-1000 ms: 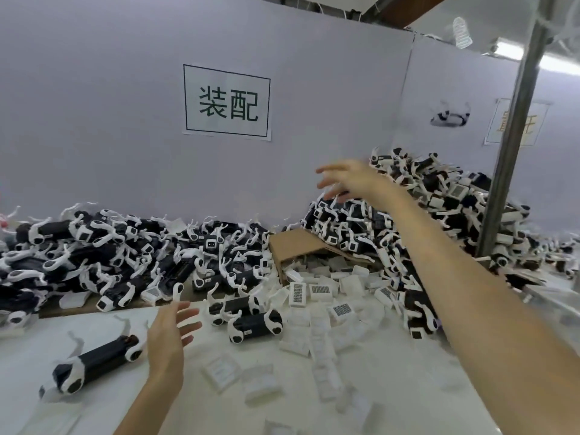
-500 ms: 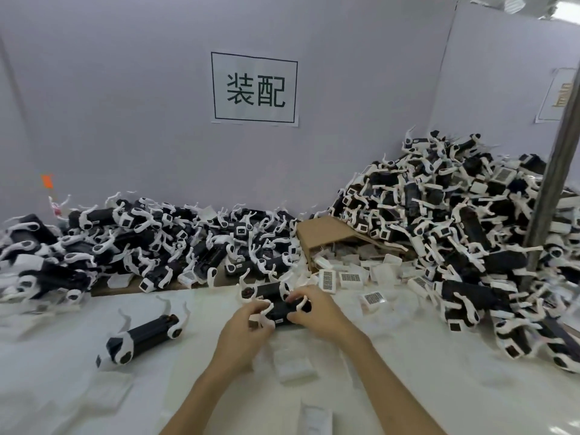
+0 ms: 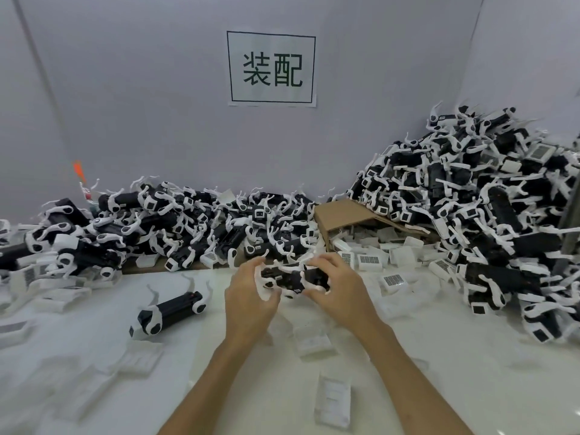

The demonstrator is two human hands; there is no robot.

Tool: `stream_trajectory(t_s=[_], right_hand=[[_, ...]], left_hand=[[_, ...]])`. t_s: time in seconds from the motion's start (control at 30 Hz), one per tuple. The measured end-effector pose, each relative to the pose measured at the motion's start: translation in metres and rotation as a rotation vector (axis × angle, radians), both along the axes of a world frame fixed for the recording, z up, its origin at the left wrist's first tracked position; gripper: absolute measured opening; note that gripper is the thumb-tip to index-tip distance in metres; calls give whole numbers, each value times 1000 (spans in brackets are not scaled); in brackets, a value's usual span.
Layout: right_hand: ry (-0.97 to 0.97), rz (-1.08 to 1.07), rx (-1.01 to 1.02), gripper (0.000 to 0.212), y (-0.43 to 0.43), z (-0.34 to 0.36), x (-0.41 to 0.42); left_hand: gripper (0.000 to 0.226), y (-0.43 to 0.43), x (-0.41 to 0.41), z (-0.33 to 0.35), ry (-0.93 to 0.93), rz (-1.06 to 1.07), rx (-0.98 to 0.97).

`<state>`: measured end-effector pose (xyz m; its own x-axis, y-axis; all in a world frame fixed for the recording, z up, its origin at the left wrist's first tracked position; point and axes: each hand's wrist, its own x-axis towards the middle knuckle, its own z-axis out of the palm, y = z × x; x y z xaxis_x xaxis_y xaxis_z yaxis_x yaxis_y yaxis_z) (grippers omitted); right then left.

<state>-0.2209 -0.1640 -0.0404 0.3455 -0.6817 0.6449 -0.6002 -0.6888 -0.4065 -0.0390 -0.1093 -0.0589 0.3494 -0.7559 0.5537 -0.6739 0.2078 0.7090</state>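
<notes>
Lone black-and-white unit (image 3: 171, 312) lying on its side, left of table (image 3: 455, 372) centre. Left hand (image 3: 251, 296) curled round one end of held unit (image 3: 295, 279), right hand (image 3: 339, 293) gripping the other end, just above table centre. Likely mid-assembly: fitting or checking white legs. Next: steady two-hand hold, press part home squarely.

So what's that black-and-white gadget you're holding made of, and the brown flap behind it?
The gadget looks like moulded plastic: a matte black body with smooth, curved white limbs. The brown flap looks like cardboard: a dull tan surface, bent along a crease. Look alone cannot confirm either.
</notes>
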Motion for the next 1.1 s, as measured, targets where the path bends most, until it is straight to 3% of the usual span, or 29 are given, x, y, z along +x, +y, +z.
stream_trajectory(t_s=[0.13,0.23,0.33,0.4,0.47,0.6,0.67,0.8,0.97,1.1], right_hand=[[-60,135,-73,57,14,8,10],[-184,307,-23,57,25,9,21],[-365,344,155,64,29,12,23],[-413,302,205,46,24,15,15],[-320,279,288,16,17,15,2],[302,238,555,9,13,1,-5],[405,218,588,7,13,-4,0],[211,209,566,12,9,-7,3],[-145,165,466,22,9,-2,6],[-179,139,346,29,7,-4,4]], left_hand=[[66,-2,-4,-3,-308,-7,1],[57,-4,-4,-8,-344,-33,25],[41,-4,-2,-6,-318,-10,14],[31,-2,-2,-3,-158,-7,-29],[30,1,-2,-2,68,-9,-55],[39,1,1,1,449,-29,-87],[46,-1,3,3,525,-47,-57],[15,-3,0,5,725,-142,-28],[10,-1,-1,13,941,-244,13],[21,6,-7,17,1019,-400,132]])
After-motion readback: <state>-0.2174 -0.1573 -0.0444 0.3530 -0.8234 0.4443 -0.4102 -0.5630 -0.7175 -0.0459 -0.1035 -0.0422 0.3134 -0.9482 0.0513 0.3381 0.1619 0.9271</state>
